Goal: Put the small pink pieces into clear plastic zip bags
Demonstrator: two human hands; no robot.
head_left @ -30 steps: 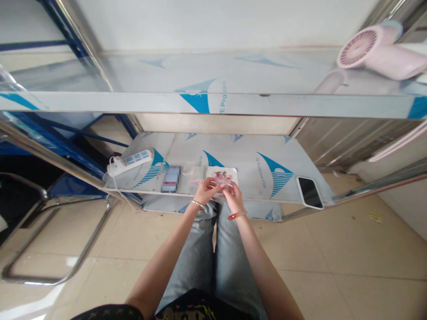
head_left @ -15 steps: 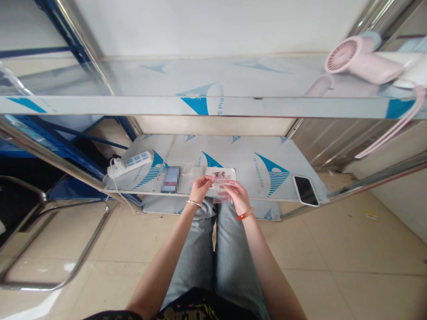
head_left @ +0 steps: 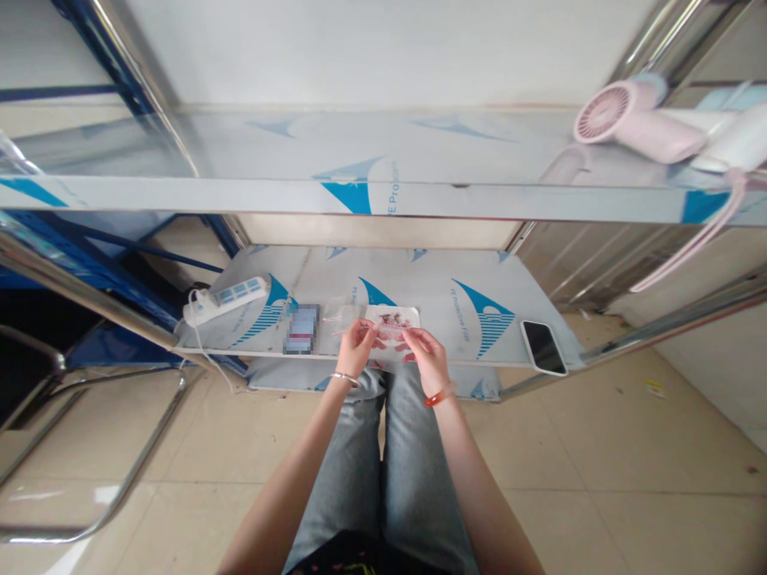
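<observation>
Over the front edge of the lower shelf, my left hand [head_left: 356, 350] and my right hand [head_left: 427, 359] pinch a small clear plastic bag [head_left: 389, 348] at its two upper sides. Reddish patches show on or through the bag; whether they are print or contents I cannot tell. Just behind it lies a white sheet or tray [head_left: 408, 313] with small dark red pieces on it. To the left of my left hand, clear plastic bags [head_left: 335, 316] lie flat on the shelf.
A power strip [head_left: 231, 299] and a blurred-out phone-like item [head_left: 301, 329] rest on the lower shelf [head_left: 431, 279] at left. A white-edged phone [head_left: 544, 347] sits at its right corner. A pink handheld fan [head_left: 635, 120] lies on the upper shelf, strap hanging. A metal-framed chair [head_left: 144, 447] stands left.
My hands have moved slightly apart, and the bag is spread flatter between them. The whole view has shifted a little.
</observation>
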